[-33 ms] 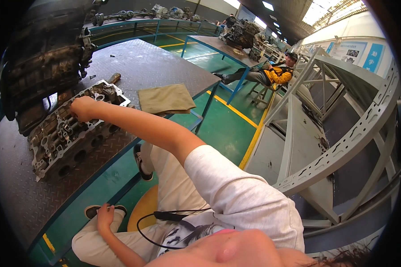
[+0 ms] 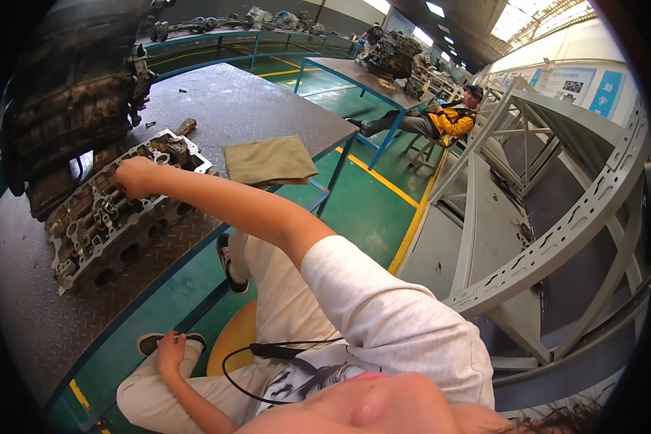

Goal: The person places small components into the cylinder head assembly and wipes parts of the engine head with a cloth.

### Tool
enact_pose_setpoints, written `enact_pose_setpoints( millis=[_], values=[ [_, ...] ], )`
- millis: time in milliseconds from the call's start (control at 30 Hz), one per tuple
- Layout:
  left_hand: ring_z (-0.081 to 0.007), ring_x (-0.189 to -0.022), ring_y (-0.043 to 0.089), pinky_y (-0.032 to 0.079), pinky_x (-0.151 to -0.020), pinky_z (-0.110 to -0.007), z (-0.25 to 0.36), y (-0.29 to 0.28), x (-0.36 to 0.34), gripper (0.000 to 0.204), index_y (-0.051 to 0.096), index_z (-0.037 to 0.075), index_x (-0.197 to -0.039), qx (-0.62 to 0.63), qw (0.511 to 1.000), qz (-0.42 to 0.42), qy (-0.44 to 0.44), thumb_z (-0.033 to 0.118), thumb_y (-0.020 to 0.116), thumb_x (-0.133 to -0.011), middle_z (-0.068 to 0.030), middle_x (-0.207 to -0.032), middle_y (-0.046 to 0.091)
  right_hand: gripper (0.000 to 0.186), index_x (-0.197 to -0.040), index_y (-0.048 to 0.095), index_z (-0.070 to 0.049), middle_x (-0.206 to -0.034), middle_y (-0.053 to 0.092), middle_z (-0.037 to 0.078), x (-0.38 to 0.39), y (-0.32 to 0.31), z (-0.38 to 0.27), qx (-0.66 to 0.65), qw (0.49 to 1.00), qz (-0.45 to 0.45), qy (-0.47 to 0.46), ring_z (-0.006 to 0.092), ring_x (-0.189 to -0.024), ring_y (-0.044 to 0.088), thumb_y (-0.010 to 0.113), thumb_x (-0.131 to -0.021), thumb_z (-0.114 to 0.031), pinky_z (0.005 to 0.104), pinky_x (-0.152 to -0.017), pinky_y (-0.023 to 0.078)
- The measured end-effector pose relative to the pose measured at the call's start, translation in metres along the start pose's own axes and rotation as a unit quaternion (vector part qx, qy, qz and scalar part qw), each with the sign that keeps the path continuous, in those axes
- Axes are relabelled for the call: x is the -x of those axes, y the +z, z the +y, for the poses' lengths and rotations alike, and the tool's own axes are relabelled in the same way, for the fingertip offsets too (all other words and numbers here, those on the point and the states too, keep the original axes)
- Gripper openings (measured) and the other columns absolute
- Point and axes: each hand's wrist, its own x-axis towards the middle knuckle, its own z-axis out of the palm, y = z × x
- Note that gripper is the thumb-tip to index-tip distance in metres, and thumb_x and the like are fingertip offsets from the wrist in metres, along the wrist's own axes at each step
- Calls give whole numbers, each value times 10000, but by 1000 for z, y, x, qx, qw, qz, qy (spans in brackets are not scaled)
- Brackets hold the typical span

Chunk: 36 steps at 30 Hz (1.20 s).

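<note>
A grey metal engine cylinder head (image 2: 87,249) lies on the metal-topped workbench, its valve-train side up and a row of round ports along its near side. Over its middle is my right hand (image 2: 137,177), closed with the fingers curled down among the parts. What those fingers grip, if anything, is hidden. My left hand (image 2: 171,352) rests low by my bent leg, fingers curled together; a small dark spot shows at the fingertips, too small to name. A folded olive-brown cloth (image 2: 271,160) lies at the bench edge, right of the cylinder head.
A big dark engine block (image 2: 72,87) rises behind the cylinder head. Small bolts (image 2: 150,124) lie on the workbench (image 2: 217,94). Grey metal racking (image 2: 550,253) stands at right. Farther back, a seated person (image 2: 448,121) is beside another table (image 2: 354,74) bearing engine parts.
</note>
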Motion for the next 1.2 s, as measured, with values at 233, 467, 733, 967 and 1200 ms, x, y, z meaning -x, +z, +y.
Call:
enact_pose_setpoints(
  millis=[233, 467, 733, 967, 1200],
  values=[
    [-385, -930, 600, 471, -804, -414, -5, 6, -3, 357, 619, -7, -1043, 17, 1000, 15, 4, 286, 586, -844, -233, -981, 635, 189, -827, 680, -112, -874, 647, 97, 11, -2, 4, 52, 997, 52, -27, 279, -907, 595, 641, -680, -223, 398, -766, 461],
    [-364, -957, 603, 471, -825, -405, 3, 2, -2, 399, 595, -17, -1099, -2, 1000, 0, 3, 300, 568, -858, -232, -1032, 625, 241, -838, 691, -89, -911, 634, 71, 13, -4, 0, 127, 991, 40, -32, 247, -998, 551, 669, -681, -272, 365, -823, 421],
    [-367, -948, 605, 472, -822, -403, -1, 3, 0, 392, 597, -22, -1087, -4, 1000, 9, 6, 292, 565, -853, -237, -1018, 626, 243, -819, 696, -99, -936, 646, 61, 13, -1, 3, 113, 991, 68, -35, 246, -1005, 551, 698, -655, -278, 374, -825, 427],
    [-363, -942, 607, 472, -816, -403, 5, 0, 1, 388, 598, -24, -1079, 10, 1000, -3, -14, 289, 567, -852, -232, -1006, 631, 249, -797, 694, -70, -939, 649, 71, 6, 8, 2, 137, 989, 53, -3, 246, -1003, 552, 687, -653, -273, 378, -826, 427],
    [-368, -884, 615, 474, -780, -402, -10, 8, -3, 368, 608, -18, -1055, 4, 1000, 12, 4, 279, 585, -840, -226, -944, 641, 254, -807, 703, -116, -905, 664, 73, 5, -4, -2, 133, 990, 37, -8, 246, -965, 587, 681, -661, -323, 383, -816, 422]
  ],
)
